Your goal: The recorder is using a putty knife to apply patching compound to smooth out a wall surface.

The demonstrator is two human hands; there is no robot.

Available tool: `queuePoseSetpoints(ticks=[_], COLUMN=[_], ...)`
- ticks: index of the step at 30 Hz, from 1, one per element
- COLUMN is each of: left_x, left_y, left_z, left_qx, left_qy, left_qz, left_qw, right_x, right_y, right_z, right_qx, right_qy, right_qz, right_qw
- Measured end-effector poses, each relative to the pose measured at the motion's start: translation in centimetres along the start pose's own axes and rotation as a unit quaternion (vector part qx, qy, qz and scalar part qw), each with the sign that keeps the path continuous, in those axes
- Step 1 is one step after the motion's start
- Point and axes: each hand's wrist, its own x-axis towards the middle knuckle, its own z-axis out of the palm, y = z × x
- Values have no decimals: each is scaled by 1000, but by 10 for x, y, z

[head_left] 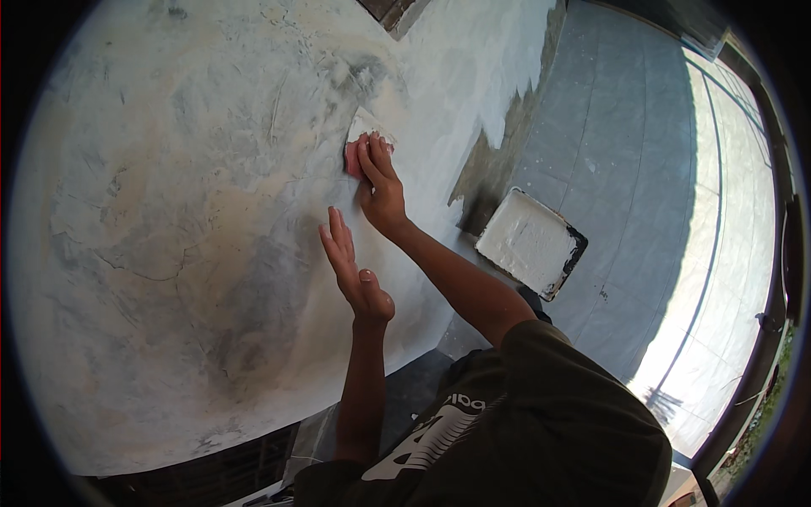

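Note:
My right hand [382, 193] grips a pink spreader [353, 158] with white filler [364, 120] on it, pressed against a patchy white plastered wall [169, 211]. My left hand [353, 270] is open a little below and left of it, its fingers stretched upward near the wall surface with nothing held. The wall shows cracks, grey smudges and cream patches.
A tray [515, 241] smeared with white paint sits on the grey tiled floor [625, 169] to the right. A band of sunlight crosses the floor beside a dark railing [773, 270]. A dark framed opening [384, 13] shows at the top of the wall.

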Motion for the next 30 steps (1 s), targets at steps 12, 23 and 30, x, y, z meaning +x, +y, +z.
queuePoseSetpoints(ticks=[12,23,30], left_x=[-2,-6,-5], left_y=[10,14,19], left_z=[5,0,1], left_qx=[-12,3,-8], left_qy=[-3,15,17], left_qz=[16,27,28], left_qw=[1000,1000,999], right_x=[9,-83,-65], right_y=[17,-50,-25], right_z=[-60,-44,-72], right_qx=[83,210,150], right_qy=[53,-94,-27], right_qz=[140,184,242], right_qw=[985,956,958])
